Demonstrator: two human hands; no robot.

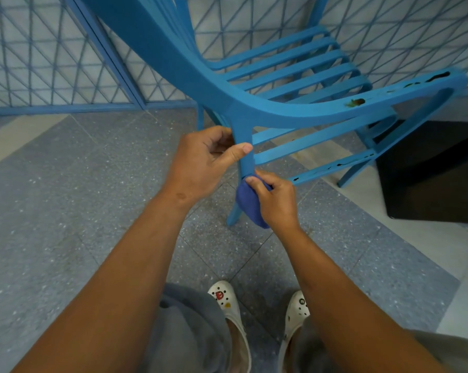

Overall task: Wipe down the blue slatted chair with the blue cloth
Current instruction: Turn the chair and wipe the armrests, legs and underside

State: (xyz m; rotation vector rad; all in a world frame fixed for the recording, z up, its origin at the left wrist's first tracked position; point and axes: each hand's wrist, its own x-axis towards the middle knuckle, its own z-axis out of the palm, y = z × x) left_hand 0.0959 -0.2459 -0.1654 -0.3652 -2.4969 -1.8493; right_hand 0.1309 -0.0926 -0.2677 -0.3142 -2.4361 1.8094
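1. Blue paint covers the whole chair (294, 109), which is tipped up off its usual stance on the speckled floor (52, 211), so its seat slats face away and one leg (245, 154) runs down between the two hands.
2. Left hand (208, 162) steadies the chair: its grip is clamped on the upper part of that leg, thumb across the front and fingers curled behind.
3. Right hand (276, 200) holds the blue cloth (250, 203) bunched in its palm, its grip closed on the cloth and pressing it around the same leg just below the left hand.
4. Step in hand, as I judge it: wiping the leg, with the cloth partway down it. The lower end of the leg shows below the cloth and looks still to be done.
5. Next move calls for sliding the cloth down to the foot of the leg while the left hand keeps the chair from swinging; then the cross rails (316, 152) and the other legs.
6. Dark marks (358, 102) sit on the curved side rail and on a lower rail; whether they are dirt or chipped paint I cannot tell from here.
7. Around: a blue lattice fence (66, 49) behind, a dark mat (432, 179) at the right, and the person's white clogs (227, 302) close under the work, where the tipped chair could catch them.
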